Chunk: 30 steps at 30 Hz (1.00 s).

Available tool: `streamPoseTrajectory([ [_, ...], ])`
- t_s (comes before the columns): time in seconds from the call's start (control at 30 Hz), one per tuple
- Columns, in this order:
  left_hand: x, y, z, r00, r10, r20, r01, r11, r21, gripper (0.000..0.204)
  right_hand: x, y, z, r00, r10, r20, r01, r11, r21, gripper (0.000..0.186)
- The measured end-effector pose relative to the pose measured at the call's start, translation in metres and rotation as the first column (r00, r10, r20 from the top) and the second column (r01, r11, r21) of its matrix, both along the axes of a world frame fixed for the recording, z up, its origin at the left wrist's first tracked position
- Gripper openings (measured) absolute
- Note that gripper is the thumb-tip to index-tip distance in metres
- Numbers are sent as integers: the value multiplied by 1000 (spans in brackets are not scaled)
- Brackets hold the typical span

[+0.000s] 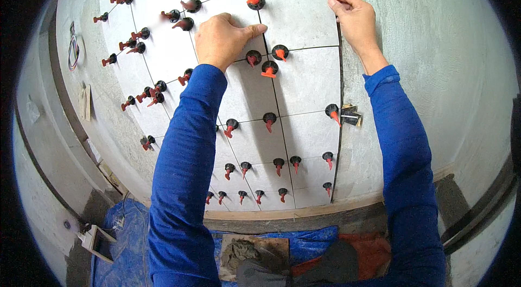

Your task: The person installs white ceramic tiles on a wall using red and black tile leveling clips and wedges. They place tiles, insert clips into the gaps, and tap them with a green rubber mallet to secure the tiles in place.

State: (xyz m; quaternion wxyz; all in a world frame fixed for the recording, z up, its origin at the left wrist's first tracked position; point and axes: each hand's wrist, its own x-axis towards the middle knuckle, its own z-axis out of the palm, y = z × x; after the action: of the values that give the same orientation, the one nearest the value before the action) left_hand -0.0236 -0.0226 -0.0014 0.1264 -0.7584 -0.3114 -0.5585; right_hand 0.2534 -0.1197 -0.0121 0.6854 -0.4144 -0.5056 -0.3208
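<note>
My left hand (222, 40) rests on the white wall tiles, fingers bent and thumb stretched across to the dark joint beside the upper right tile (298, 21). Orange-red leveling caps on black bases (280, 52) dot the joints, several just around this hand. My right hand (355, 24) is at that tile's right edge, thumb and forefinger pinched together there; I cannot make out whether a small piece is between them or only the tile edge. Both blue-sleeved forearms reach up from below.
Rough bare wall (418, 43) lies right of the tiles. A small dark piece (351, 119) sticks at their right edge. Below are a wooden batten (315, 210), blue sheeting (125, 238), a board with grey mortar (241, 252) and a small white stand (97, 238). A wire coil (74, 51) hangs left.
</note>
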Motion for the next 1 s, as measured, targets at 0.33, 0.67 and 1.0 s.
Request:
streamPoseTrajectory([
  [0.33, 0, -10, -1, 998, -33, 45, 37, 995, -91, 61, -14, -3, -4, 999, -8, -48, 9, 999, 31, 25],
  [0.67, -3, -5, 3, 987, -159, 37, 163, 974, -159, 65, -13, -21, -3, 999, -32, 32, 35, 993, -117, 24],
  [1.0, -236, -120, -181, 852, -389, 351, 364, 921, 138, 26, 80, -5, -80, 451, -723, 524, 628, 674, 390, 50],
])
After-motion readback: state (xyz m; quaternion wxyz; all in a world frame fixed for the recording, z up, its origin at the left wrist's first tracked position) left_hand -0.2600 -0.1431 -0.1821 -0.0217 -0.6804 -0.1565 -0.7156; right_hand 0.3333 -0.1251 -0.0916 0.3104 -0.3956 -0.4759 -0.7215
